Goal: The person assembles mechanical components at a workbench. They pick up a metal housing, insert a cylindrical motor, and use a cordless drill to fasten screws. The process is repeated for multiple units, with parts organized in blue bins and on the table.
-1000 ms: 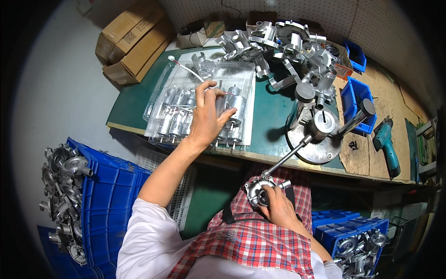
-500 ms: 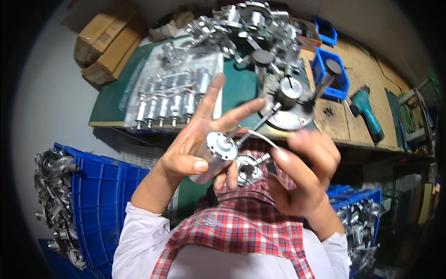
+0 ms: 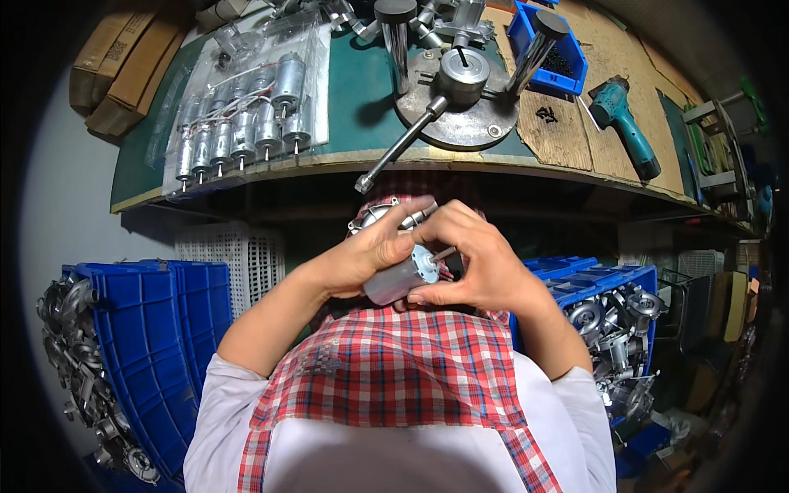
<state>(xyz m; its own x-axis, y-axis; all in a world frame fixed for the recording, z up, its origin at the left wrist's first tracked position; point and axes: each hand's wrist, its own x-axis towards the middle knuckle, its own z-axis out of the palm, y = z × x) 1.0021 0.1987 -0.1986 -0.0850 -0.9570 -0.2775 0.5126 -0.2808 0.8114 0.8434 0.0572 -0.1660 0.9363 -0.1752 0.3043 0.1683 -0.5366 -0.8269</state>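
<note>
A silver cylindrical electric motor [image 3: 391,284] lies tilted across my lap area, its pale end plate and short shaft toward the right. My left hand [image 3: 358,258] is closed around its body from the left. At the end plate, my right hand [image 3: 483,255] curls its fingers by the shaft, with the thumb against the motor's lower edge. Red wires [image 3: 445,269] show between the right fingers and the motor. Just beyond my left hand is a silver cast metal housing [image 3: 378,215], partly covered by the fingers.
A hand-lever press [image 3: 462,79] stands on the green bench, its lever jutting over the front edge. Bagged motors [image 3: 242,135] lie left of it. Right are a blue parts bin [image 3: 567,59] and a teal power drill [image 3: 622,123]. Blue crates [image 3: 152,345] with metal castings flank me.
My view has shifted, showing the bench higher up. The left hand's spread fingers have folded around the motor, and my right hand has come in to its end plate.
</note>
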